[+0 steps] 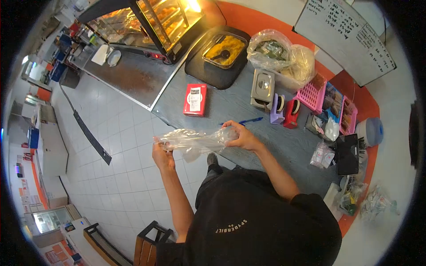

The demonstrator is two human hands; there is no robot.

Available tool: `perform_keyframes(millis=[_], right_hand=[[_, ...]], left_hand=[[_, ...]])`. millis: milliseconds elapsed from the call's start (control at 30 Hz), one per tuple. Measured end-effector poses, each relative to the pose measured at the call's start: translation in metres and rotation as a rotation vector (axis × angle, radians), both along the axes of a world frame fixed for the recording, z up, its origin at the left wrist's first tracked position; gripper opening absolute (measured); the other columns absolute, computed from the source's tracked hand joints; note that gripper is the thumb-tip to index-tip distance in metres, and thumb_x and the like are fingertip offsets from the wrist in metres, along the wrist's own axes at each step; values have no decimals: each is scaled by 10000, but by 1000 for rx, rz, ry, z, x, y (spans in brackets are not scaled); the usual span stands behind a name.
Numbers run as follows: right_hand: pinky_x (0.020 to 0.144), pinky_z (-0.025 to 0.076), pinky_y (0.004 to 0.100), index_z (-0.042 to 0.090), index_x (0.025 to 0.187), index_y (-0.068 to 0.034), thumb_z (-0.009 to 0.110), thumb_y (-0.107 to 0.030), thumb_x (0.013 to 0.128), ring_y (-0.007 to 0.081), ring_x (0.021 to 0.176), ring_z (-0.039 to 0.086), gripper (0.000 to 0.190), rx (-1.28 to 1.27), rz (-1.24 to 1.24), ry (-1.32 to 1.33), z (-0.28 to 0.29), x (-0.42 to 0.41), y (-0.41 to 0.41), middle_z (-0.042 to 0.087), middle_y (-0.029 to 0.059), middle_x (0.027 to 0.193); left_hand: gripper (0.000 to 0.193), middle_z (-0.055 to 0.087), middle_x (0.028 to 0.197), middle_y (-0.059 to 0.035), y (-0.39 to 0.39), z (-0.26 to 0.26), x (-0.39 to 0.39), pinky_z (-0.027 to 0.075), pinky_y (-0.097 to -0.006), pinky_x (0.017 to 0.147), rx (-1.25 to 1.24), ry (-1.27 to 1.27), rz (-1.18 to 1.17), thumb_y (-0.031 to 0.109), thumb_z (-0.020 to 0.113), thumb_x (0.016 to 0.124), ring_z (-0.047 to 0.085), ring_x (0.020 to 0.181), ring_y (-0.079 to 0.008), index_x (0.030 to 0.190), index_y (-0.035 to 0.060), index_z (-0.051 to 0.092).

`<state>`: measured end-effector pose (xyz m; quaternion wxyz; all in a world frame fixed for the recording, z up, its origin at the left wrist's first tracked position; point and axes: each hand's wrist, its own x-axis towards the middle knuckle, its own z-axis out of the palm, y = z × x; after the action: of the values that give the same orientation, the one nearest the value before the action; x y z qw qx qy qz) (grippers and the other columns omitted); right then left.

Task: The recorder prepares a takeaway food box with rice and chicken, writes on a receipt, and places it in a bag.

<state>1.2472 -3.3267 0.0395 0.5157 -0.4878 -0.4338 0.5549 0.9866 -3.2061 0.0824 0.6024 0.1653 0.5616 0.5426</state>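
A transparent plastic bag (196, 141) is stretched sideways between my two hands, in front of my body and partly beyond the table's edge. My left hand (164, 156) grips one end of it over the tiled floor. The other end, bunched up, is in my right hand (244, 138) above the grey tabletop (229, 113). Just past my right fingers lies a blue pen (251, 121). A red box (195, 99) with a printed label stands farther back on the table, beyond the bag.
A lit food warmer (166, 26) stands at the back left. Nearby, a tray of yellow food (226, 50) holds a dark spoon. To the right are a steel container (263, 88), purple (277, 109) and red tape dispensers (292, 113), a pink basket (311, 94) and a dark tablet (346, 154).
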Motion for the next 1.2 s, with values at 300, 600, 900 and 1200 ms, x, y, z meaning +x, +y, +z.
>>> perform_keyframes(millis=[300, 600, 900, 1200], right_hand=[[452, 393, 287, 631, 833, -66, 688, -116, 768, 90, 554, 559, 100, -226, -805, 234, -39, 28, 30, 586, 3, 640], [615, 481, 263, 669, 971, -38, 688, -52, 747, 106, 683, 591, 225, -73, 17, 20, -9, -37, 2, 651, 41, 787], [706, 509, 307, 632, 1083, -13, 697, -130, 841, 122, 782, 587, 276, -49, 99, -319, 18, -16, -13, 633, 34, 907], [723, 486, 293, 645, 985, -16, 679, -185, 881, 163, 744, 597, 201, 131, -311, -768, 52, -12, -24, 610, 69, 810]], left_hand=[[177, 486, 606, 43, -92, -25, 20, 386, -261, 512, 398, 683, -720, 166, 685, 864, 455, 552, -68, 744, 89, 580], [225, 612, 725, 4, -79, -9, -12, 493, -282, 661, 688, 959, -572, 114, 716, 803, 613, 700, -151, 985, 4, 641], [145, 648, 635, -94, -61, -15, 3, 450, -272, 551, 488, 845, -662, 112, 655, 831, 586, 577, -98, 890, -7, 715], [244, 486, 484, -43, -83, -7, 36, 315, -329, 445, 406, 1142, -675, 305, 743, 784, 412, 425, -131, 829, 65, 726]])
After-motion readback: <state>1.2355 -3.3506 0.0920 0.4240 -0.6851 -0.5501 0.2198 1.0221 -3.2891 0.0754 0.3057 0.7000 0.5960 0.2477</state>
